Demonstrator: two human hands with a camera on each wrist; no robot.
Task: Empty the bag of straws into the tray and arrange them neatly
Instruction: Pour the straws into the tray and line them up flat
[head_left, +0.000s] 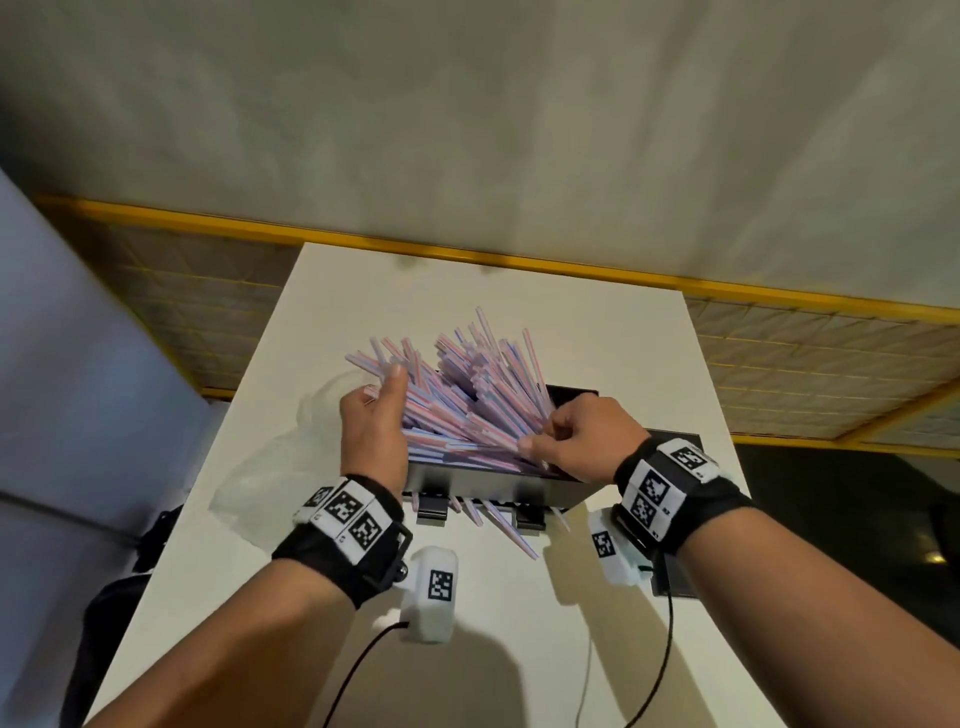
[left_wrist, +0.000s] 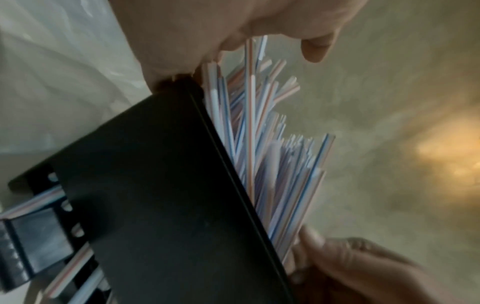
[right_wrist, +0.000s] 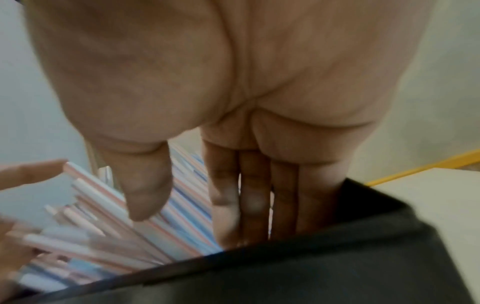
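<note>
Striped straws (head_left: 457, 410) looked light, slippery; left hand (head_left: 376, 428) cupped the 9 o'clock ends, fingers together, right hand (head_left: 587, 441) curled round the 3 o'clock ends in the black tray (head_left: 493, 483).

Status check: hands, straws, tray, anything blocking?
Left hand and right hand both on straws. Straws fanned out over black tray, some poking through its front. Empty bag lies left, clear.

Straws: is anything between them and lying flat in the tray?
No separate object blocks them. The straws stand fanned and crossed in the black tray, propping each other up; some poke out through its front. The left hand and right hand are already on the pile; the empty bag lies aside.
</note>
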